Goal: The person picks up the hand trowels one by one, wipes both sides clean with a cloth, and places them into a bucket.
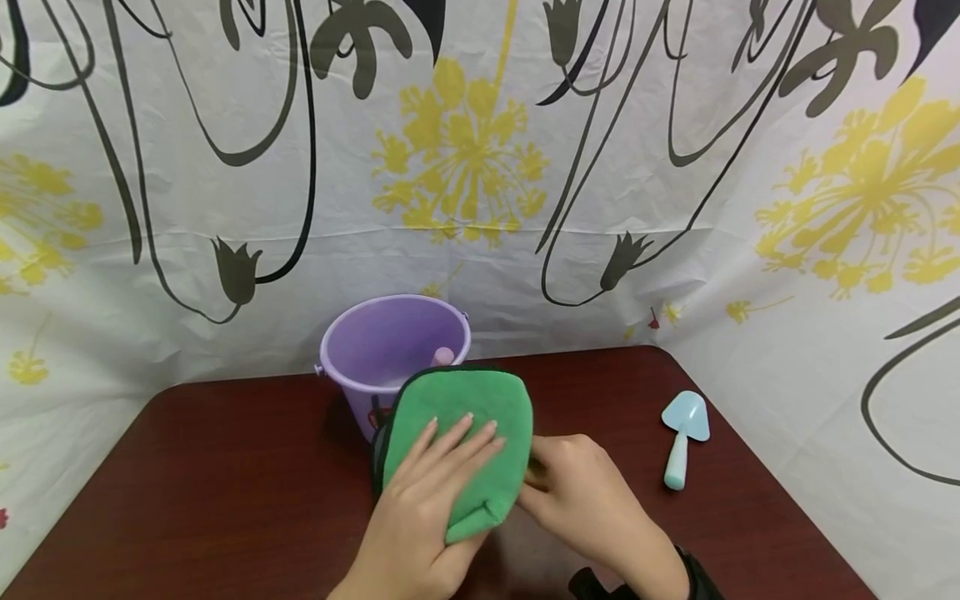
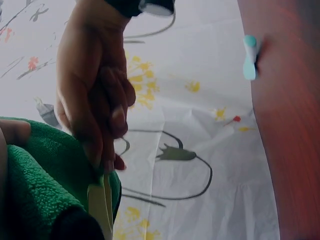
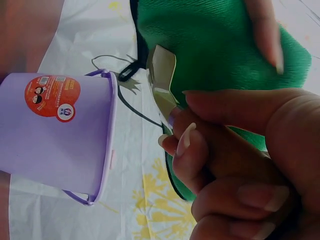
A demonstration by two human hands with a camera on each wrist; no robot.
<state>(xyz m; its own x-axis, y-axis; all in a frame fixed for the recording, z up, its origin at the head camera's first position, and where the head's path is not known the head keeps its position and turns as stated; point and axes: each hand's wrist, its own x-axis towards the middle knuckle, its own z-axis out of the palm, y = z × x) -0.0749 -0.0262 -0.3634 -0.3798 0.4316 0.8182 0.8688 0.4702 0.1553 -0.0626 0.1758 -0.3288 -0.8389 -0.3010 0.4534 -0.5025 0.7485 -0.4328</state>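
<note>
My left hand (image 1: 431, 508) holds a green towel (image 1: 468, 400) with black edging, its fingers spread over the front and its thumb behind. The towel is raised over the table, overlapping the bucket's lower right side in the head view. My right hand (image 1: 581, 492) is at the towel's right edge, thumb and fingers pinching a small toy shovel (image 3: 162, 65). The shovel's pale yellow, angular blade shows against the towel in the right wrist view; the hand covers most of its handle. In the head view, the shovel is hidden by the towel.
A purple bucket (image 1: 382, 342) stands at the back of the dark red table (image 1: 247, 475), with a pink knob (image 1: 442, 357) showing inside it. A light blue toy trowel (image 1: 678, 446) lies near the right edge. Patterned white sheeting (image 1: 315, 200) surrounds the table's back and sides.
</note>
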